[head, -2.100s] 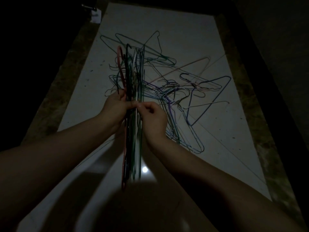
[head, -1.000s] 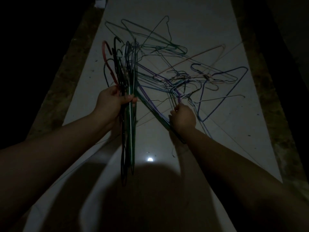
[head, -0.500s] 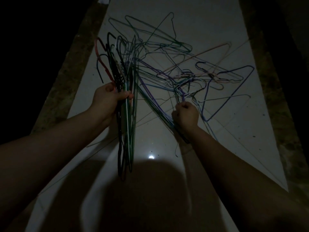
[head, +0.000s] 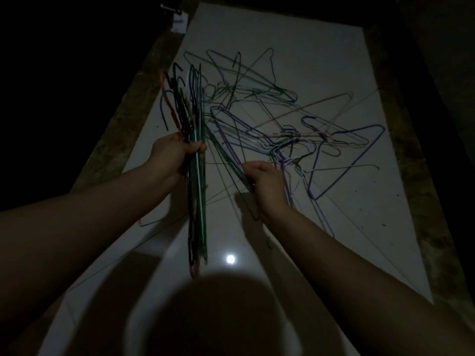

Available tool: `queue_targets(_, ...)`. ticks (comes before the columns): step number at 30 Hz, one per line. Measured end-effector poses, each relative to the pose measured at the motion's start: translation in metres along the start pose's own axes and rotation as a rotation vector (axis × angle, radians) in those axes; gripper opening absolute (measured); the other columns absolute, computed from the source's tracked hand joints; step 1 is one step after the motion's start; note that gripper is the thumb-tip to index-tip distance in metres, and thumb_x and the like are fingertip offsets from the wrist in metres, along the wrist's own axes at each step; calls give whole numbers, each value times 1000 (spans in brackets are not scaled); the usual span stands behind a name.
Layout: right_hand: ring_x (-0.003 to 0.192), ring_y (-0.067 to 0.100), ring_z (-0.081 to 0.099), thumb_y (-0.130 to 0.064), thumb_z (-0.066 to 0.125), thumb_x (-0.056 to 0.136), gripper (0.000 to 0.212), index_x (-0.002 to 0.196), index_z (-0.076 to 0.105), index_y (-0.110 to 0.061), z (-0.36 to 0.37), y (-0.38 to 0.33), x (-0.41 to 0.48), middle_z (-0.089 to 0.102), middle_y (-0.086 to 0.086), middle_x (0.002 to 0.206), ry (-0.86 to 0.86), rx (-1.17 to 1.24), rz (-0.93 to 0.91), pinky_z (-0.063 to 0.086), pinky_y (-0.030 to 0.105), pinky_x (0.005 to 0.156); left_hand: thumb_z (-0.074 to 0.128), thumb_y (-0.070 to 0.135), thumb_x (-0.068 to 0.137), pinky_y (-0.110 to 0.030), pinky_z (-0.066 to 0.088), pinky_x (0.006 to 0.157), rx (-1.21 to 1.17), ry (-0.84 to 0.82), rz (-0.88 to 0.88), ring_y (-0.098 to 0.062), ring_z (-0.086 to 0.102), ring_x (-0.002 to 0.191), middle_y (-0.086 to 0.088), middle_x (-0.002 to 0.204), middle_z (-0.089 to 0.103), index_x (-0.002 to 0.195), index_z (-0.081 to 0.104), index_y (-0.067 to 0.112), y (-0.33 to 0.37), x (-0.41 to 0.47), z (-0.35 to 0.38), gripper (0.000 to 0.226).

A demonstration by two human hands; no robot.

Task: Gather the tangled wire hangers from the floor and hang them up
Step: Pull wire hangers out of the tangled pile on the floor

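Note:
My left hand [head: 171, 153] grips a gathered bundle of wire hangers [head: 196, 181], red, black, green and white, held upright with the hooks pointing up. To its right my right hand [head: 266, 179] holds a purple wire hanger [head: 232, 147] lifted at a slant out of the pile. A tangle of several more wire hangers [head: 303, 140] in green, blue, purple and pale pink lies spread on the white floor [head: 295, 39] beyond both hands. The scene is dim.
Dark speckled borders [head: 123, 119] run along both sides of the white floor strip. A small white object [head: 179, 23] sits at the far left corner. A bright light spot [head: 230, 259] reflects on the floor near me, above my round shadow.
My right hand left the bundle, reached right into the tangle and took hold of a purple hanger, now lifting it. The left hand kept its bundle and shifted slightly left.

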State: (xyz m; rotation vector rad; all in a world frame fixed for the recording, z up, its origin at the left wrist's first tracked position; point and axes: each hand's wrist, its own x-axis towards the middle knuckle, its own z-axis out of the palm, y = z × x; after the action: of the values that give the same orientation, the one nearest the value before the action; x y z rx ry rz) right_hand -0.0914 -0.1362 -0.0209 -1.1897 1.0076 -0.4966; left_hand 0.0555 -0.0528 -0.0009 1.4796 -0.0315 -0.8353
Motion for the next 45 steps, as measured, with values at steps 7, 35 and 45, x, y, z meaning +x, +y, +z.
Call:
queue_targets(7, 66, 8, 47, -6, 55, 91, 25, 68, 54, -18, 37, -16, -35, 52, -4, 70, -111, 0, -28, 37, 23, 63, 43, -5, 93, -20, 52, 51, -99, 14, -50, -10, 63, 75, -4, 81, 60, 112, 52, 1, 11, -10, 10, 21)
queue_targets(35, 60, -3, 47, -16, 56, 94, 12, 83, 60, -16, -5, 7, -14, 54, -10, 68, 66, -258, -361, 38, 14, 59, 61, -7, 80, -26, 53, 85, -58, -100, 34, -15, 65, 78, -6, 90, 67, 96, 64, 7, 6, -18, 20, 21)
queue_targets(45, 59, 3, 45, -11, 58, 91, 8, 84, 59, -13, -46, 16, 40, 51, -9, 66, 373, -299, -321, 34, 7, 51, 61, -6, 79, -29, 52, 80, -16, -81, 6, -16, 62, 72, -6, 81, 65, 91, 65, 9, -8, -7, 17, 20)
